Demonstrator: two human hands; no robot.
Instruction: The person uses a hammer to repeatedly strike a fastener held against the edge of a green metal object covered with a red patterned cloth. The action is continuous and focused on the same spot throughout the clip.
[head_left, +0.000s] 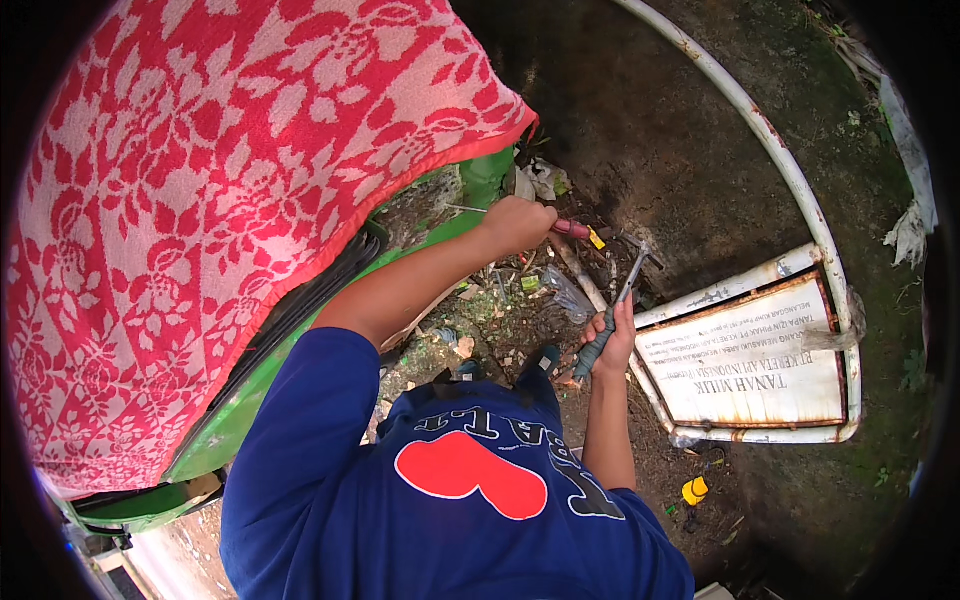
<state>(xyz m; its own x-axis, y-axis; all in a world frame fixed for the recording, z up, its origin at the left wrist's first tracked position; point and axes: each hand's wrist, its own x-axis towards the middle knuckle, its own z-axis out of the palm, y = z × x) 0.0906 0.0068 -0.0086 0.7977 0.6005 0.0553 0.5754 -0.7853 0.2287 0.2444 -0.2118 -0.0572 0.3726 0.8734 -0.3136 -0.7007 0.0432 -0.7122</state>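
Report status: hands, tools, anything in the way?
Left hand closed on red-handled tool, shaft toward green panel, contact unclear. Right hand gripping hammer, held apart from that tool. Red floral cloth draped over panel, nearby.

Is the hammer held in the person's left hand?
No, the right hand grips the hammer, while the left hand holds a red-handled tool.

Red-handled tool [572, 229] partly hidden in left hand [520, 225]; cloth [230, 180] cut off above.

Blanket [240, 170] left, tubular frame [770, 273] right, gap between
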